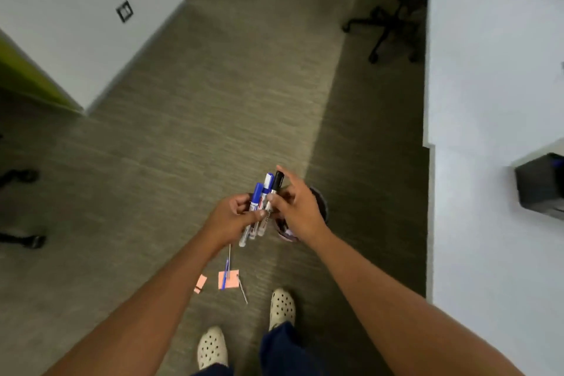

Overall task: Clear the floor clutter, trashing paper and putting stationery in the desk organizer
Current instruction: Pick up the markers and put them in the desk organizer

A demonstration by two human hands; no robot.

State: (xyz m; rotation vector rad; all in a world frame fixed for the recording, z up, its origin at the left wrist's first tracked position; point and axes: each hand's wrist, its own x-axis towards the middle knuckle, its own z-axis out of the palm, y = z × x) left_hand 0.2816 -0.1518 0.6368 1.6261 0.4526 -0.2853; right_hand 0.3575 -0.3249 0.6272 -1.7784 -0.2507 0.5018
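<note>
The left hand (235, 217) is gripping three markers (259, 210) while the right hand (297, 207) is pinching the black one. Pink notes (228, 279) and pens (226, 272) are still lying on the floor (183, 131).

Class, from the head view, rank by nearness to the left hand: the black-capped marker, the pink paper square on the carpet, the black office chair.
1. Black-capped marker, in the bundle held by the left hand.
2. Pink paper square, on the carpet below the hand.
3. Black office chair, far, upper right.
</note>
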